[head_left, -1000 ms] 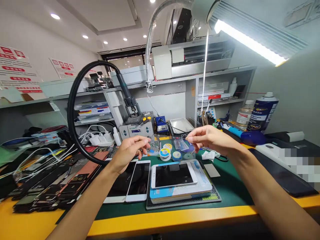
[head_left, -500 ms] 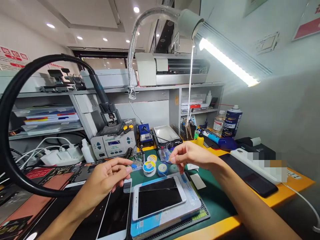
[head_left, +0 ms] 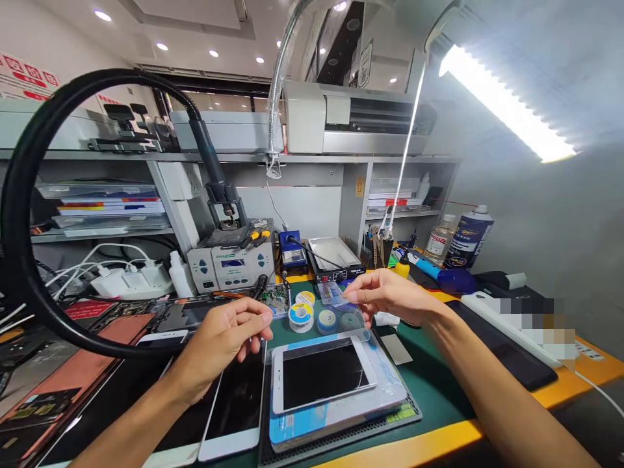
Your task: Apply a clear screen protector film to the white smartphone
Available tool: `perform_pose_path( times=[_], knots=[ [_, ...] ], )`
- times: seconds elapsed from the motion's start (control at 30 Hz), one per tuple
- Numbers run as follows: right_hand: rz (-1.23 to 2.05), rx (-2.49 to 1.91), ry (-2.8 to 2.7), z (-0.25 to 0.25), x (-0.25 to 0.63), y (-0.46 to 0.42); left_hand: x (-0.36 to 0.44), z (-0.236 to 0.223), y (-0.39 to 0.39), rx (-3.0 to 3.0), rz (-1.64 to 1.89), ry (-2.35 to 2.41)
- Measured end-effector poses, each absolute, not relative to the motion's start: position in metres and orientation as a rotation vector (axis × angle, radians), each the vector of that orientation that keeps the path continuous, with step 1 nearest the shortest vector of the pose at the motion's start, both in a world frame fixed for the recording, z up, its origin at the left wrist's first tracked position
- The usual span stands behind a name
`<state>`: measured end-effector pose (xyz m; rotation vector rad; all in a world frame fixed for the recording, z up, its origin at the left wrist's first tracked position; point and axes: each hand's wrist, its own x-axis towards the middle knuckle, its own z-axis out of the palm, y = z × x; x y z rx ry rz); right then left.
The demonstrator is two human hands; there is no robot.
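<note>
1. Head view: the left hand [head_left: 229,341] has thumb and forefinger closed in a pinch at one side of a clear sheet [head_left: 316,338].
2. The right hand [head_left: 392,298] pinches the other side, its thumb and forefinger also together; the sheet spans the gap between both sets of fingers (so transparent that much of its outline is lost).
3. Below and between the fingers, a white phone [head_left: 324,375] lies screen up on a blue-and-white box [head_left: 296,429]; whether the sheet touches it, I cannot tell.
4. Beyond that gap, a spool [head_left: 301,315] and a blue roll [head_left: 326,320] stand near each other on the surface [head_left: 433,387].
5. Under the left fingers lies a white-framed screen [head_left: 236,403].
6. Below the right fingers, a pale card [head_left: 396,349] lies beside the box.
</note>
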<state>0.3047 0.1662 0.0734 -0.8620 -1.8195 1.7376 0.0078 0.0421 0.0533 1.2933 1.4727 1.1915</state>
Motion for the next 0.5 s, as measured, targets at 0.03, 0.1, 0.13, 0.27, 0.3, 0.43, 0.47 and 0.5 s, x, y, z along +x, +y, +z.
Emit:
perform_pose_path(
  times=[0.03,0.1,0.13,0.27,0.3,0.43,0.47,0.5],
  knots=[
    [1.731,-0.880,-1.820,0.074,0.304,0.166,0.009,0.053,0.041,1.284,1.185,1.446],
    [1.726,-0.905,-1.818,0.075,0.303,0.165,0.011,0.052,0.038,1.268,1.171,1.414],
    [1.722,-0.916,-1.818,0.075,0.303,0.165,0.012,0.052,0.037,1.262,1.168,1.407],
    [1.691,-0.957,-1.828,0.075,0.303,0.166,0.013,0.051,0.035,1.253,1.158,1.402],
    [1.688,-0.963,-1.838,0.075,0.303,0.167,0.012,0.051,0.035,1.257,1.157,1.402],
    [1.684,-0.965,-1.880,0.075,0.305,0.166,0.010,0.052,0.031,1.278,1.153,1.400],
    [1.679,-0.961,-1.886,0.076,0.306,0.165,0.009,0.052,0.031,1.278,1.154,1.401],
    [1.672,-0.958,-1.890,0.077,0.306,0.164,0.008,0.052,0.031,1.276,1.157,1.404]
  ],
)
